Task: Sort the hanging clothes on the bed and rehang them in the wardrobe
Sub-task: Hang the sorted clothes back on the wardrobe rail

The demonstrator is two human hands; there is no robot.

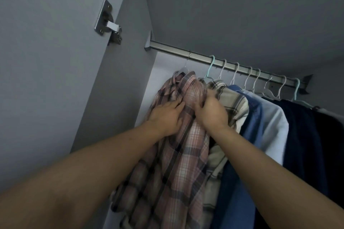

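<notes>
Wardrobe [242, 16] interior fills the view, door w/ hinge [108, 22] at left; rail [201, 59] runs from upper left down to the right, so free rail space lies only at its left end. Along it a row of garments — cream plaid shirt [230, 104], denim shirt [255, 117], pale blue shirt [275, 122], dark clothes [305, 135] packed to the right. Task item: pink plaid shirt [178, 154], leftmost on the rail, its hanger hook [187, 60] already over the rail, long axis hanging straight down toward me. I read both hands as on it, approx. at shoulder/collar level. Left hand [165, 117] lies on the shirt's left front, fingers fairly straight, pressing the cloth flat — not clenched. Right hand [211, 111] has fingers curled over the shirt's right shoulder, gripping fabric, sitting between pink shirt and cream plaid just beside it. Judgement: hanging done, step in hand is straightening. Shirt is directly ahead of and below both hands; right hand nearer the neighbours, so any shift should go left, away from the crowd.
</notes>
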